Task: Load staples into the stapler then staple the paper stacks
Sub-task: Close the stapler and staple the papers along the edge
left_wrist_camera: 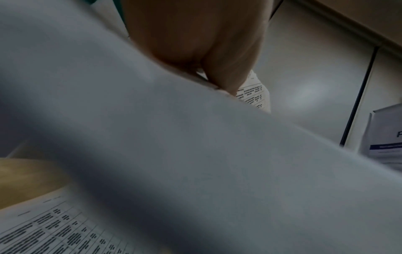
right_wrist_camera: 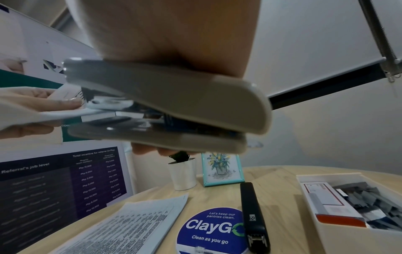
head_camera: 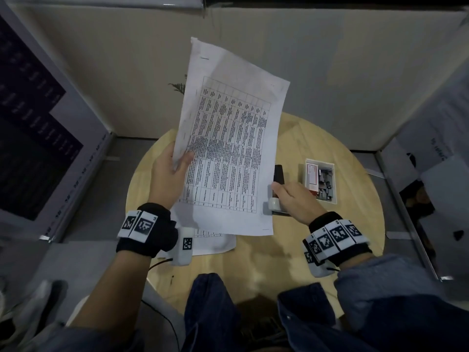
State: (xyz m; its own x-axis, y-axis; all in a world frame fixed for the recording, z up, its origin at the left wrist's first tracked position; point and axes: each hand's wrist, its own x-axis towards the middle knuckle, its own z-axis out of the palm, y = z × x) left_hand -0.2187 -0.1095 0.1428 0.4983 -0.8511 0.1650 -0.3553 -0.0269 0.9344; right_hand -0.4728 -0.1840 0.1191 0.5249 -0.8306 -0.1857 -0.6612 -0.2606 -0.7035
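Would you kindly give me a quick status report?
Left hand grips paper stack, lifted. Right hand holds grey stapler, a paper corner in its mouth. Black stapler idle on table.

The round table (head_camera: 330,148) is pale wood, smooth and matt; the printed sheets (head_camera: 228,148) are thin white paper; the grey stapler (right_wrist_camera: 174,96) looks like smooth, slightly glossy plastic; the black stapler (right_wrist_camera: 253,214) is matt; the tray (right_wrist_camera: 348,240) is white plastic

Dim indoor light, soft shadow under the lifted paper stack (head_camera: 228,148), wide-angle bending at edges, left wrist view filled with blurred paper, grey stapler (right_wrist_camera: 165,103) smeared close-up
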